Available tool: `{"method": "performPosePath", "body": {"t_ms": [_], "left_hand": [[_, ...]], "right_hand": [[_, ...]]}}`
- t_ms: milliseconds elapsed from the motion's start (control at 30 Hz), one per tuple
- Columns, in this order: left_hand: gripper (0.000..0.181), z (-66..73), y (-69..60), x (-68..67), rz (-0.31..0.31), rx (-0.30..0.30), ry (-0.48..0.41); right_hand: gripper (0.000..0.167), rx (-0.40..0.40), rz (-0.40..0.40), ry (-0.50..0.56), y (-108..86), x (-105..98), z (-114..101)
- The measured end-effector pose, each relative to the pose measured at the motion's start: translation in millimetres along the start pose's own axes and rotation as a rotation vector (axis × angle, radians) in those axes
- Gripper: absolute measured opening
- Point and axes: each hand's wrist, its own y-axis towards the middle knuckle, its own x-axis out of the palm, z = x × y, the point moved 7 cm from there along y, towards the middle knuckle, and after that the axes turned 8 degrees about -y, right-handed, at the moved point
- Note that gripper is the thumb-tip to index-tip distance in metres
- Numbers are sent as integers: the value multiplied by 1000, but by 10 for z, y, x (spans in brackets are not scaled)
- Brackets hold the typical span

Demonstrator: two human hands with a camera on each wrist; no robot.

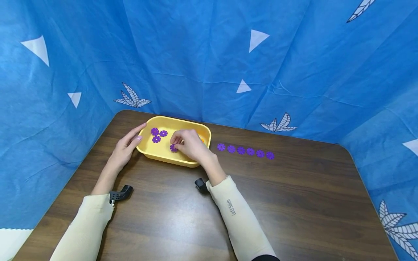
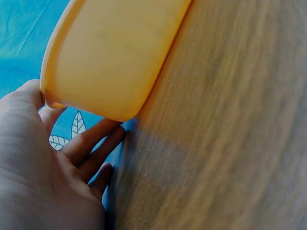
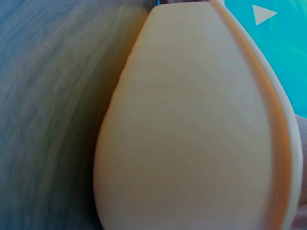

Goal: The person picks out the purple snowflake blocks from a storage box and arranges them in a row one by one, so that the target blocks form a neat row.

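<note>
Pinching a notched purple disc point(image 1: 173, 148) between thumb and fingertips, the right hand point(image 1: 191, 143) reaches down inside the yellow tub point(image 1: 176, 122). The left hand point(image 1: 125, 145) rests at the tub's left end — thumb at its rim, other fingers loosely extended by its outer wall. A cluster of discs point(image 1: 156, 139) lies within the tub's left part; beyond its right end — on the wooden table point(image 1: 303, 188) — runs a row of six discs point(image 1: 241, 150).

Yellow tub point(image 1: 163, 148) upright, purple notched discs point(image 1: 156, 139) inside; six matching discs point(image 1: 241, 150) in row beside.
</note>
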Motion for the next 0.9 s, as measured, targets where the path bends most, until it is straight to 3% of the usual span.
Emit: {"method": "performPosePath", "body": {"t_ms": [167, 400, 633, 900], "left_hand": [[49, 11, 8, 16, -3, 8, 1], [49, 0, -3, 2, -1, -7, 8], [50, 7, -19, -9, 1, -12, 19], [49, -33, 13, -7, -7, -30, 32]], "right_hand": [[8, 7, 57, 69, -79, -164, 51], [10, 63, 156, 272, -288, -555, 228], [13, 110, 211, 254, -539, -916, 460], [10, 194, 257, 231, -878, -1181, 785]]}}
